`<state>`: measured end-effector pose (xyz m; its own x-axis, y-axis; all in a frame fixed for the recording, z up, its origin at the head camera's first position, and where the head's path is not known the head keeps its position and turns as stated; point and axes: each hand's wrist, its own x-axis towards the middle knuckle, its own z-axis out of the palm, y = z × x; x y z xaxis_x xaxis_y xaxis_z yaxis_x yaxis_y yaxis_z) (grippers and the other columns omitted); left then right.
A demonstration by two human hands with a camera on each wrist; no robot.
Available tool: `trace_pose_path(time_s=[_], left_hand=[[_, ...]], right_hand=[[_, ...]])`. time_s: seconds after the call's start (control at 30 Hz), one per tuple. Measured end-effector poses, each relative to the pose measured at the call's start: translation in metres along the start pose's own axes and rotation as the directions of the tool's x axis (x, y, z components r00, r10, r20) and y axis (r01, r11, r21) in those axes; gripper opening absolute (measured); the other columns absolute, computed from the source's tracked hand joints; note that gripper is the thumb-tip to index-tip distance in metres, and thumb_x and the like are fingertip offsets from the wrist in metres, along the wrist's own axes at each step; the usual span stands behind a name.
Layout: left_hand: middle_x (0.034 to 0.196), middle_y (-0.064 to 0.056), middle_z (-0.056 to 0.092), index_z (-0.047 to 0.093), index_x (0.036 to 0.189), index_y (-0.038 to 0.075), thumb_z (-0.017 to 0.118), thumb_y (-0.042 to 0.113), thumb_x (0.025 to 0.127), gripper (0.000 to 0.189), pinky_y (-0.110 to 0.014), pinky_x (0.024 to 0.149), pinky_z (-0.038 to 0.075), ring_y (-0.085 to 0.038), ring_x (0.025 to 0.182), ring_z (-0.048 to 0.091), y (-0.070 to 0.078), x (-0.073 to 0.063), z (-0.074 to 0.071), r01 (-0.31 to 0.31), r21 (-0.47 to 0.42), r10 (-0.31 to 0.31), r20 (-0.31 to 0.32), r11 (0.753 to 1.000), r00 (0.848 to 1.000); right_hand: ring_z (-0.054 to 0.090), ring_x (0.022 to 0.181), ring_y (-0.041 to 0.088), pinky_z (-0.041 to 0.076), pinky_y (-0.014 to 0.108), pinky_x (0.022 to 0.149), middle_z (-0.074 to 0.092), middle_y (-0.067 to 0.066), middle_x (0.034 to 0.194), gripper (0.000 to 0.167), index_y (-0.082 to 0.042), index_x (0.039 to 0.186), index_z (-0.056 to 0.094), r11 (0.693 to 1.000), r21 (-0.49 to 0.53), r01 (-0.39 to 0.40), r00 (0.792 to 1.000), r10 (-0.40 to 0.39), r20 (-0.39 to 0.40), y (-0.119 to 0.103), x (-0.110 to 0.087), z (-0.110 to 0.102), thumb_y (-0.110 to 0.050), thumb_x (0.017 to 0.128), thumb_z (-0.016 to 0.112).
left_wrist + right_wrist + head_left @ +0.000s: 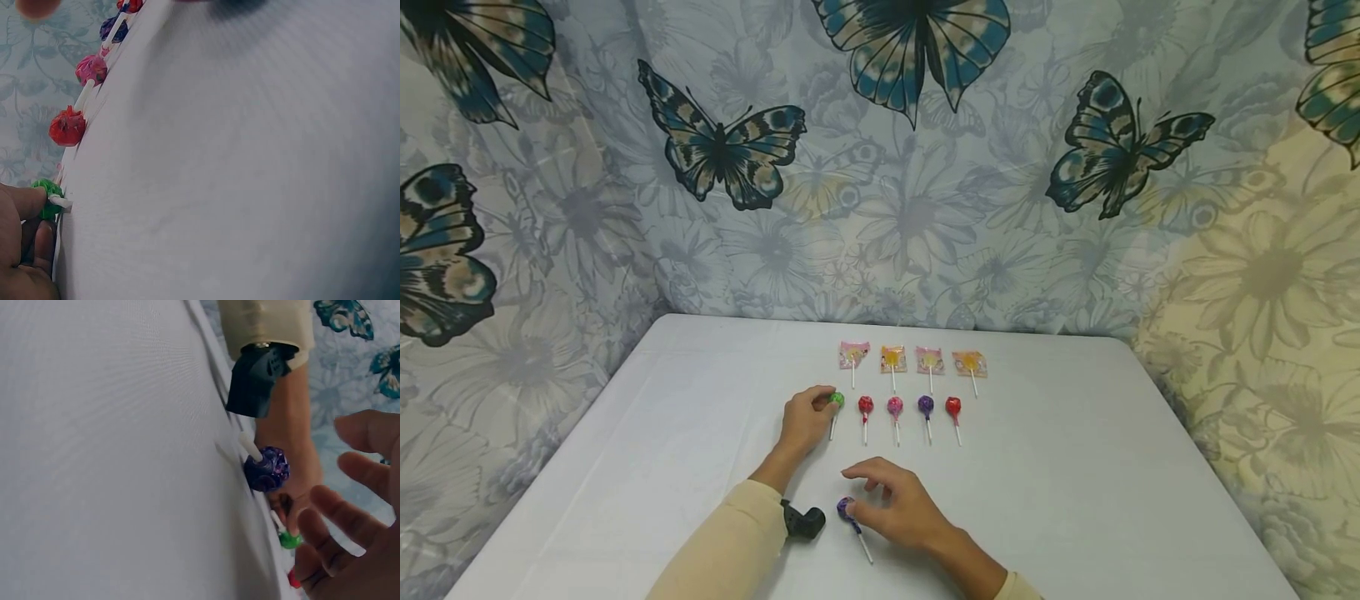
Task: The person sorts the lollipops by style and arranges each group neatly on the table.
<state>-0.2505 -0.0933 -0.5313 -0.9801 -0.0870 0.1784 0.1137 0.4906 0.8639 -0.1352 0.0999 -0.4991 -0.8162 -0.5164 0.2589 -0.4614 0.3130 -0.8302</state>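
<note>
My left hand [806,421] pinches the green-wrapped lollipop [52,199] by its candy head, at the left end of a row on the white table. Its white stick points toward me. Nearer me, a purple-wrapped lollipop [267,469] lies on its own, stick pointing down and slightly right in the head view. Beside that one, my right hand [901,507] has its fingers spread and loosely bent, with nothing held between them. The thumb tip overlaps the purple candy in the head view, while the right wrist view shows a gap between them.
Along the green lollipop's row lie a red lollipop [866,405], a pink one [895,406], a purple one [926,405] and another red one [953,406]. Behind them are several flat lollipops in clear wrappers [893,360]. A black wrist camera [805,523] sits on the left wrist.
</note>
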Motion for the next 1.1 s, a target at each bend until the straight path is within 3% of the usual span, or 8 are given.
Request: trace_pose_path(time_s=[0.37, 0.67, 0.93, 1.1], left_hand=[[0.088, -0.004, 0.066, 0.07, 0.111, 0.004, 0.069, 0.006, 0.086, 0.025, -0.034, 0.075, 0.05, -0.018, 0.082, 0.06, 0.0002, -0.0005, -0.0006, -0.006, -0.006, 0.006, 0.0, 1.0, 1.0], [0.087, -0.003, 0.065, 0.071, 0.11, 0.003, 0.069, 0.005, 0.086, 0.024, -0.035, 0.074, 0.049, -0.018, 0.081, 0.059, -0.0004, -0.0011, -0.0022, -0.025, 0.001, 0.025, -0.006, 1.0, 1.0], [0.084, -0.003, 0.065, 0.07, 0.107, 0.0, 0.069, 0.003, 0.084, 0.023, -0.033, 0.069, 0.05, -0.018, 0.077, 0.058, -0.0027, -0.0013, -0.0005, -0.077, 0.008, 0.078, -0.037, 0.997, 0.996], [0.086, -0.003, 0.065, 0.071, 0.109, 0.002, 0.07, 0.004, 0.085, 0.024, -0.035, 0.072, 0.05, -0.019, 0.08, 0.059, -0.0015, -0.0009, -0.0002, -0.031, 0.001, 0.031, -0.019, 1.0, 0.999]], right_hand=[[0.059, 0.088, 0.012, 0.05, 0.029, 0.078, 0.065, -0.001, 0.113, 0.036, -0.009, 0.119, 0.067, 0.994, -0.086, 0.064, 0.995, -0.057, 0.08, 0.0075, -0.0029, 0.0066, -0.01, 0.083, 0.074], [0.057, 0.091, 0.007, 0.046, 0.025, 0.078, 0.067, -0.011, 0.106, 0.028, -0.012, 0.112, 0.072, 0.976, -0.194, 0.1, 0.99, -0.079, 0.114, 0.0098, -0.0017, 0.0093, -0.01, 0.084, 0.073], [0.058, 0.088, 0.004, 0.048, 0.024, 0.076, 0.066, -0.013, 0.099, 0.024, -0.012, 0.106, 0.074, 0.989, -0.13, 0.072, 0.995, -0.064, 0.07, 0.007, -0.0034, 0.0099, -0.007, 0.082, 0.074], [0.059, 0.081, 0.005, 0.05, 0.025, 0.069, 0.066, -0.012, 0.097, 0.023, -0.01, 0.104, 0.073, 0.995, -0.064, 0.074, 0.997, -0.074, 0.009, 0.0014, -0.0035, 0.0084, -0.003, 0.081, 0.074]])
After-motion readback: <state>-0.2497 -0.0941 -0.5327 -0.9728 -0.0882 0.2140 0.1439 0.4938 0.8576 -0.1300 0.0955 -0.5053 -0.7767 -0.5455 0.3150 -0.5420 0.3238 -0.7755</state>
